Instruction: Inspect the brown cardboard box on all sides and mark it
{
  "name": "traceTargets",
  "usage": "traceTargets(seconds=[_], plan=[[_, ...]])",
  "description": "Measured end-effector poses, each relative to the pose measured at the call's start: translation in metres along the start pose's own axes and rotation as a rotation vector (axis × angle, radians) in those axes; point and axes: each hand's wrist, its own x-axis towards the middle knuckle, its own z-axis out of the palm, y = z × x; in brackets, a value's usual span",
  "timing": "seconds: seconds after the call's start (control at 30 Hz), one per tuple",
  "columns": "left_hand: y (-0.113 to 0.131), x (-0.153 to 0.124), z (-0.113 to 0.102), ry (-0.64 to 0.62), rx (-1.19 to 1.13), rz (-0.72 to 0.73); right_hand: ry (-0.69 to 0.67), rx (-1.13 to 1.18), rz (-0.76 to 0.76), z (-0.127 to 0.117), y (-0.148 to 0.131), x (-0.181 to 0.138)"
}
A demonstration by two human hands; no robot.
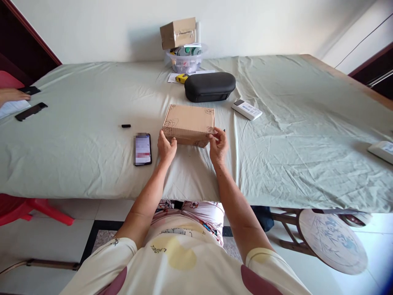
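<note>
"Cardboard box (188, 116) — any writing?"

"Black line drawings at its corners; the white device's (247, 110) print is too small to read."

"Around it?"

"Black case (210, 87) behind, phone (143, 149) left. It's on the cloth (294, 143), long axis left-to-right — left hand (167, 148) clasping one near corner, thumb and fingers apart; right hand (218, 148) pinching the other."

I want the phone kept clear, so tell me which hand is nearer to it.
Left. The left hand is just right of the phone, at the left end of the scribbled box; the right hand is farther right, at its right end.
</note>
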Motion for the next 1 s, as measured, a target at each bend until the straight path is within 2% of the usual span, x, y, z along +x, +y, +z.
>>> traceTargets(seconds=[0.2,0.37,0.5,0.67,0.77,0.87,1.0], plan=[[0.018,-0.003,-0.008,-0.014,-0.122,0.181,-0.104,-0.065,0.027,-0.001,0.002,-0.002],[0.022,-0.005,-0.011,-0.054,-0.063,0.225,-0.26,-0.204,0.099,-0.001,0.011,-0.007],[0.018,-0.003,-0.011,-0.079,-0.009,0.222,-0.332,-0.31,0.06,0.0,0.017,-0.012],[0.017,0.002,-0.016,-0.025,-0.04,0.245,-0.257,-0.256,-0.012,0.0,0.008,-0.011],[0.018,0.002,-0.016,0.018,-0.089,0.2,-0.197,-0.198,-0.085,-0.003,-0.003,-0.009],[0.019,0.0,-0.015,0.008,-0.121,0.16,-0.133,-0.176,-0.134,-0.006,-0.01,-0.007],[0.022,-0.004,-0.013,0.007,-0.146,0.186,-0.082,-0.18,-0.165,-0.007,-0.01,-0.006]])
